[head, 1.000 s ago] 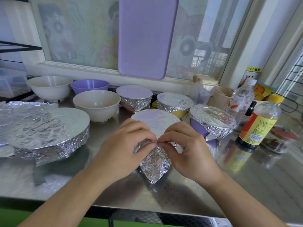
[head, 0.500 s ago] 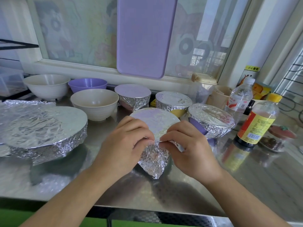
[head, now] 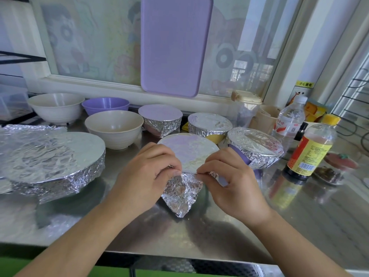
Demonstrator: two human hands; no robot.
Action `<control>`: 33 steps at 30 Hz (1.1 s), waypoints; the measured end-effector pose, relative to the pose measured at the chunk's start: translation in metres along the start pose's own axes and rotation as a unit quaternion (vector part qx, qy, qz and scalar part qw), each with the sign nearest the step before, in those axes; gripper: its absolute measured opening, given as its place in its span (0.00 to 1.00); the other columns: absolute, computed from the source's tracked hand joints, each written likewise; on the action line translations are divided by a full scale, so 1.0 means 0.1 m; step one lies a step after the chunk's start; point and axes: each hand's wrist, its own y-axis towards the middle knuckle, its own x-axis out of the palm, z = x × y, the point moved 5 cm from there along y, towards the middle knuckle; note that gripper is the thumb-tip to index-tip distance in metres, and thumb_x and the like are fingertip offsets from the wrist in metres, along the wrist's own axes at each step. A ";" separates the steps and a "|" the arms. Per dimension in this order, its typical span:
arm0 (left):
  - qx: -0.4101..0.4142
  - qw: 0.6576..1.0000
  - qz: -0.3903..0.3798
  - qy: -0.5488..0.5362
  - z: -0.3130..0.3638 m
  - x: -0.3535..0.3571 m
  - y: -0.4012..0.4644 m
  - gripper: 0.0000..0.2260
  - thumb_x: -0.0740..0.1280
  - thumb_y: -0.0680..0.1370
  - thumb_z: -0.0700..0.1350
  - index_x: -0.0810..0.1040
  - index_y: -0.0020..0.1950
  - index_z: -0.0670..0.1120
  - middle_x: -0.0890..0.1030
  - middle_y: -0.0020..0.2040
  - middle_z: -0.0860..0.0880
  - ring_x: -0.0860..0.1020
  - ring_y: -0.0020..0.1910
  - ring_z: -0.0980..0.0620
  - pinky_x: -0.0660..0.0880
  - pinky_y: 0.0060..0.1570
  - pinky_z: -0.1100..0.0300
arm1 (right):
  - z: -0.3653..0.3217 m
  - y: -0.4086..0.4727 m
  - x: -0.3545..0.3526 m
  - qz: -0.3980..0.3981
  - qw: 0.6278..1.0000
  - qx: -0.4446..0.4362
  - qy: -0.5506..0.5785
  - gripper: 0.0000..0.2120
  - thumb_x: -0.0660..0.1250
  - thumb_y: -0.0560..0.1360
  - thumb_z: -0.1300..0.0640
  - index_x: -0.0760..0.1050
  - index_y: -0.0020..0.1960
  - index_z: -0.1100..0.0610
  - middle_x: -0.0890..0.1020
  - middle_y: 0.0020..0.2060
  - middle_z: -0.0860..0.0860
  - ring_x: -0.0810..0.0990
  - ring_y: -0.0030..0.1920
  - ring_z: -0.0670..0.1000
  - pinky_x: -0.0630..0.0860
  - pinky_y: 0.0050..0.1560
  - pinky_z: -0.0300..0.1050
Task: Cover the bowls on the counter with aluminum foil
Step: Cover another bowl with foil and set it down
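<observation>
A bowl with foil stretched flat over its top (head: 187, 150) stands at the middle of the steel counter (head: 219, 232). A crumpled foil flap (head: 181, 191) hangs down its near side. My left hand (head: 145, 176) and my right hand (head: 229, 180) pinch the foil at the near rim, fingertips almost touching. Three uncovered bowls stand at the back left: two cream bowls (head: 113, 127) (head: 56, 106) and a purple bowl (head: 105, 103). Foil-covered bowls sit behind (head: 160, 118) (head: 209, 124) and to the right (head: 254, 146). A wide foil-covered dish (head: 54, 158) is at the left.
A sauce bottle with a yellow cap (head: 311, 150) and a water bottle (head: 289, 120) stand at the right, with a small dish (head: 327, 172) beside them. A purple cutting board (head: 173, 45) leans on the window. The counter's front edge runs just below my forearms.
Both hands have shifted slightly along the near rim, still pinching the foil. The hanging flap looks pressed a little flatter.
</observation>
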 end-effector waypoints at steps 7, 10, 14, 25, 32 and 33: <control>-0.002 1.000 -0.007 -0.008 -0.05 -0.07 0.02 0.08 0.78 0.75 0.37 0.85 0.43 0.49 0.80 0.47 0.58 0.78 0.51 0.52 0.72 0.53 0.62 | 0.04 0.02 -0.03 -0.015 0.997 0.055 0.060 0.06 0.81 0.73 0.65 0.88 0.45 0.55 0.83 0.44 0.46 0.82 0.49 0.50 0.77 0.50 0.44; -0.002 1.000 -0.009 -0.008 -0.06 -0.06 0.01 0.08 0.78 0.75 0.37 0.85 0.43 0.49 0.80 0.47 0.58 0.78 0.51 0.52 0.72 0.53 0.60 | 0.03 0.03 -0.03 -0.010 0.999 0.037 0.030 0.07 0.81 0.72 0.67 0.88 0.45 0.57 0.83 0.44 0.46 0.81 0.48 0.49 0.77 0.50 0.42; -0.005 1.000 -0.011 -0.010 -0.07 -0.06 0.02 0.08 0.78 0.75 0.37 0.84 0.43 0.50 0.80 0.47 0.58 0.78 0.51 0.52 0.72 0.54 0.60 | -0.01 0.04 -0.04 -0.012 1.000 0.004 -0.010 0.07 0.81 0.72 0.68 0.87 0.46 0.58 0.83 0.44 0.48 0.80 0.48 0.50 0.77 0.50 0.43; -0.013 0.999 -0.028 -0.037 0.01 -0.08 -0.01 0.07 0.78 0.76 0.44 0.83 0.49 0.54 0.80 0.52 0.59 0.78 0.57 0.51 0.74 0.58 0.56 | -0.08 0.07 0.03 -0.016 1.000 0.002 -0.004 0.06 0.80 0.73 0.67 0.86 0.45 0.58 0.81 0.43 0.49 0.80 0.47 0.52 0.76 0.49 0.45; 0.003 1.000 -0.012 -0.019 0.05 0.07 -0.01 0.06 0.77 0.77 0.44 0.83 0.47 0.53 0.78 0.49 0.60 0.76 0.51 0.56 0.76 0.49 0.52 | -0.04 0.06 -0.03 -0.023 0.998 0.053 0.039 0.06 0.81 0.73 0.64 0.87 0.45 0.55 0.82 0.43 0.46 0.81 0.48 0.49 0.76 0.50 0.42; 0.003 1.000 -0.012 -0.020 0.05 0.07 -0.01 0.06 0.77 0.77 0.44 0.83 0.46 0.53 0.78 0.48 0.61 0.76 0.51 0.56 0.76 0.48 0.53 | -0.01 0.06 -0.03 -0.022 0.998 0.054 0.036 0.06 0.81 0.73 0.65 0.87 0.45 0.55 0.82 0.43 0.46 0.81 0.48 0.50 0.77 0.50 0.43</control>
